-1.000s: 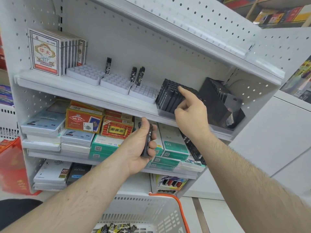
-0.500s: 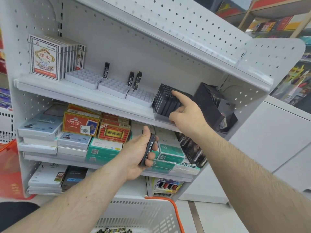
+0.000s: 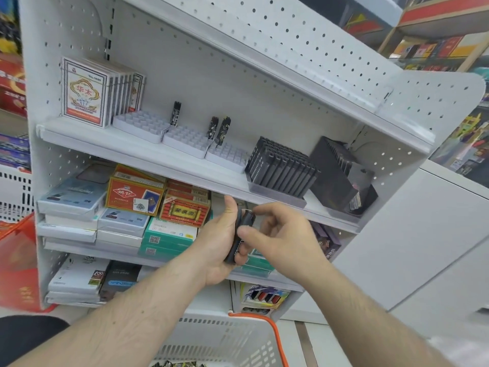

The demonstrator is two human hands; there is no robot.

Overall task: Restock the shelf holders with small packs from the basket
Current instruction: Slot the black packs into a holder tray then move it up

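Basically both hands met in front of the lower shelf edge. My left hand [image 3: 221, 245] gripped a small clutch of slim black packs [image 3: 239, 235], thumb up one side and fingers curled round the other, holding them upright like a spare magazine so the other hand could draw singles off the top. My right hand [image 3: 280, 234] pinched the top end of one pack, thumb in front and fingers behind; I judged it was peeling one loose to carry up. The target looked like the black slotted holder [image 3: 280, 168] on the upper shelf [image 3: 127, 147], already nearly full, packs standing in tight ribbed rows, matte and rectangular, hard plastic by the look. A second black holder [image 3: 341, 176] sat just beside it, tilted back, its slots mostly bare. To the left were three white grid trays [image 3: 185, 139], moulded cells, with only a few dark patterned sticks [image 3: 219, 129] standing in them. The white basket [image 3: 238, 337], perforated plastic with an orange handle [image 3: 267, 329], sat low between my forearms, more dark packs just showing at the bottom edge. Card boxes [image 3: 87, 91] stood at the shelf's far left. Restock partway, by my read.
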